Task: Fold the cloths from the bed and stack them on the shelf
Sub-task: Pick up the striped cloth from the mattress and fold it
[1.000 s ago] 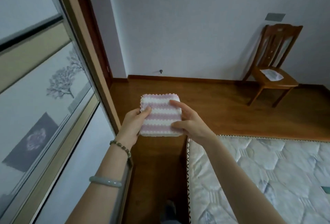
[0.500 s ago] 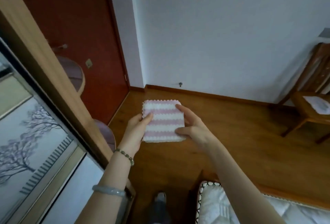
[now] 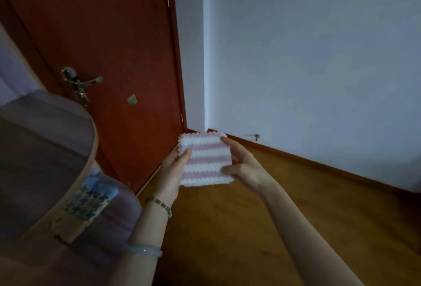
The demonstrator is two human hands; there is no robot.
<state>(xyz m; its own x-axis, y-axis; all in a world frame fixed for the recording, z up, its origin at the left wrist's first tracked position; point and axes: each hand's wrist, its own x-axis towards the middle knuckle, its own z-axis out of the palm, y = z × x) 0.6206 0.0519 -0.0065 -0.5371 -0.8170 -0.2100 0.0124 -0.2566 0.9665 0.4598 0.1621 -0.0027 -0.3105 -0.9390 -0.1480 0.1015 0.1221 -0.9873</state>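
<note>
The striped cloth, pink and white and folded to a small square, is held in the air in front of the person, over the floor and near the corner where the door meets the wall. The left hand grips its left edge, thumb on top and fingers underneath. The right hand pinches the right edge, thumb and forefinger lying on the upper face. Neither hand is free.

The step in hand looks like carrying the folded square over to the shelf, which is at the near left. To do it well, the person should keep both edges pinched so the layers do not slide open, hold the square flat, and swing it left. A blue patterned cloth appears to lie on a lower tier, partly under the upper tier's curved rim. If that is the stack, the striped cloth should go squarely on top, with the folded edges lined up.

The curved rim juts out between the hands and that tier, so the approach needs to come in low and from the front. The door handle is well beyond the shelf. To the right and near, the room above the floor is open.
</note>
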